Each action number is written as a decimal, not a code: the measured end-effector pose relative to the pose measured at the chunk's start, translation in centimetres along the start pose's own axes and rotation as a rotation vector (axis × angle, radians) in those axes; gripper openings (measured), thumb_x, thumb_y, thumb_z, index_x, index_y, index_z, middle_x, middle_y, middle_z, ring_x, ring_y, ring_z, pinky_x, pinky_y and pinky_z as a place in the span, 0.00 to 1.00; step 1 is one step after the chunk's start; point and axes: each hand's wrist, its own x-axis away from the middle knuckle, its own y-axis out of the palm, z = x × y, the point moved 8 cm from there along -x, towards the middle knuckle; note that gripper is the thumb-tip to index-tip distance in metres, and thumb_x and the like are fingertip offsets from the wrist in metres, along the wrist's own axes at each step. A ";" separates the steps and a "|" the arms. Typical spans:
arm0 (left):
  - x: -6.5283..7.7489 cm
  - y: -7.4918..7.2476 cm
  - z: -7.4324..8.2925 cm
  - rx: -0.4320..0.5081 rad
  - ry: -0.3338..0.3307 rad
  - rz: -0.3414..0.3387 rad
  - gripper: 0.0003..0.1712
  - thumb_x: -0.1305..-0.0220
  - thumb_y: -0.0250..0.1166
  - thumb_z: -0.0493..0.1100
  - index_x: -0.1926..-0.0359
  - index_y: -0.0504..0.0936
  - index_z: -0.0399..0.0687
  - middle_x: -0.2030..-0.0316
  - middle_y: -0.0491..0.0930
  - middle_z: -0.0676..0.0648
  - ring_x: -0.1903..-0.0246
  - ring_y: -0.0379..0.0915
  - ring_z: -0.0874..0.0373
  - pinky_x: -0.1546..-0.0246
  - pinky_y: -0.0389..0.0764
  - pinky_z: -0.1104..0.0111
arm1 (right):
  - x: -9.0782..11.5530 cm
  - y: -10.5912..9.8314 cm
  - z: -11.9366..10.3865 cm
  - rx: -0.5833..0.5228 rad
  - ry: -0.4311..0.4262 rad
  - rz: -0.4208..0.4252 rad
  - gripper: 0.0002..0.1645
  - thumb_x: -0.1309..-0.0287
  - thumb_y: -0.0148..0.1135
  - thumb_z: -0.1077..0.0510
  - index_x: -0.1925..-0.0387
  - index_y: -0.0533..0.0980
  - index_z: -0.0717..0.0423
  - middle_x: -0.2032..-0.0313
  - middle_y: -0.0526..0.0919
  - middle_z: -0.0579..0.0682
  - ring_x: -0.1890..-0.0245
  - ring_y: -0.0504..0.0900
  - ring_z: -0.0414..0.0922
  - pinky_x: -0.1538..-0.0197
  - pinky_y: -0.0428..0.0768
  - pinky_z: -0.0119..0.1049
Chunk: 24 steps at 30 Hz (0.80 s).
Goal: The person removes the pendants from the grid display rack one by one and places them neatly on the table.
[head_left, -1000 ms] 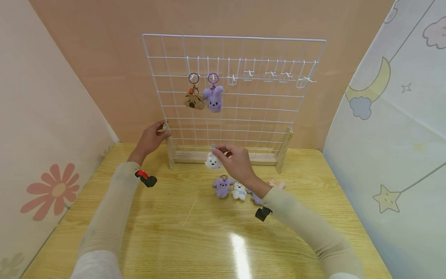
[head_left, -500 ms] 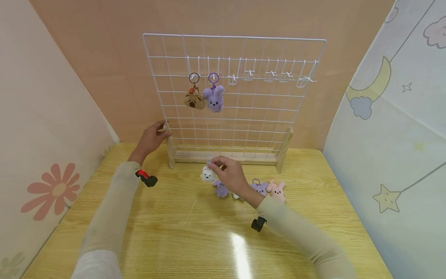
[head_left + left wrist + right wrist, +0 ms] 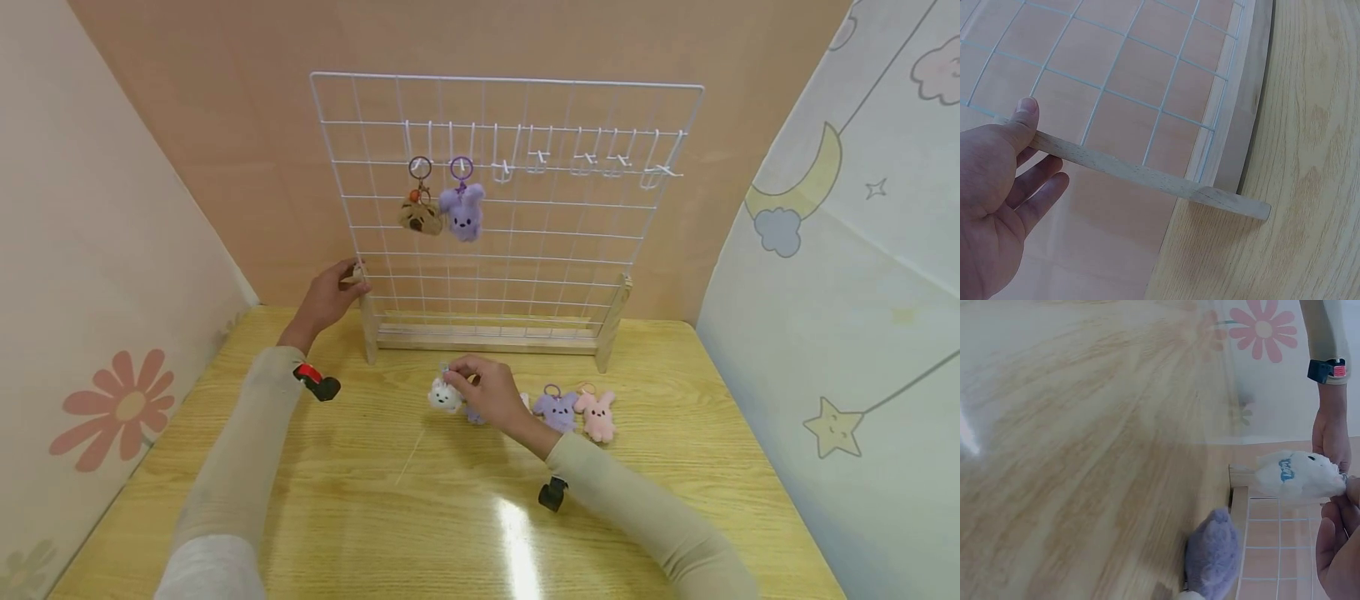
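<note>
In the head view my right hand (image 3: 491,396) pinches a white plush keychain (image 3: 444,396) by its top, low over the table. The right wrist view shows blue marks on this plush (image 3: 1297,475). My left hand (image 3: 324,298) grips the top of the rack's left wooden upright (image 3: 1147,177), thumb on one side and fingers on the other. A purple plush keychain (image 3: 474,415) lies partly hidden by my right hand, and a white one is mostly covered. Further right lie a purple plush keychain (image 3: 556,411) and a pink one (image 3: 599,415).
A white wire grid rack (image 3: 510,225) stands at the back on wooden feet. From its hooks hang a brown plush keychain (image 3: 420,218) and a purple bunny keychain (image 3: 462,215). Several other hooks (image 3: 585,160) carry nothing. Patterned cloth walls (image 3: 847,275) flank the table (image 3: 360,500).
My right hand has lowered the white plush keychain from in front of the rack's base toward the table, slightly leftward. The purple and pink keychains at right came into view. My left hand has stayed put.
</note>
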 end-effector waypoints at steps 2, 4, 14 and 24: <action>0.0 0.0 0.0 0.001 -0.006 -0.001 0.37 0.22 0.58 0.51 0.22 0.59 0.40 0.28 0.65 0.32 0.33 0.68 0.34 0.38 0.74 0.42 | 0.1 0.4 0.3 0.002 0.013 -0.022 0.10 0.31 0.67 0.53 0.57 0.86 0.56 0.65 0.90 0.47 0.74 0.81 0.35 0.70 0.82 0.29; 0.0 0.0 -0.1 -0.001 -0.011 -0.001 0.37 0.23 0.58 0.51 0.22 0.59 0.40 0.28 0.65 0.33 0.33 0.68 0.34 0.37 0.74 0.42 | 0.3 0.8 0.7 0.005 0.028 -0.047 0.11 0.31 0.66 0.53 0.57 0.86 0.55 0.65 0.90 0.46 0.74 0.81 0.34 0.69 0.82 0.28; 0.1 0.1 0.0 -0.008 -0.009 0.004 0.38 0.23 0.58 0.53 0.22 0.60 0.40 0.28 0.66 0.33 0.33 0.69 0.34 0.37 0.74 0.43 | 1.2 2.6 1.1 0.007 0.052 -0.157 0.09 0.30 0.65 0.54 0.59 0.86 0.53 0.65 0.89 0.44 0.70 0.84 0.39 0.66 0.83 0.29; 0.0 0.0 0.0 -0.004 -0.001 0.004 0.35 0.22 0.58 0.46 0.22 0.59 0.39 0.29 0.66 0.33 0.33 0.69 0.34 0.37 0.74 0.42 | 1.5 3.5 1.8 -0.001 0.034 -0.213 0.10 0.29 0.64 0.53 0.59 0.86 0.54 0.65 0.90 0.44 0.70 0.84 0.33 0.66 0.84 0.28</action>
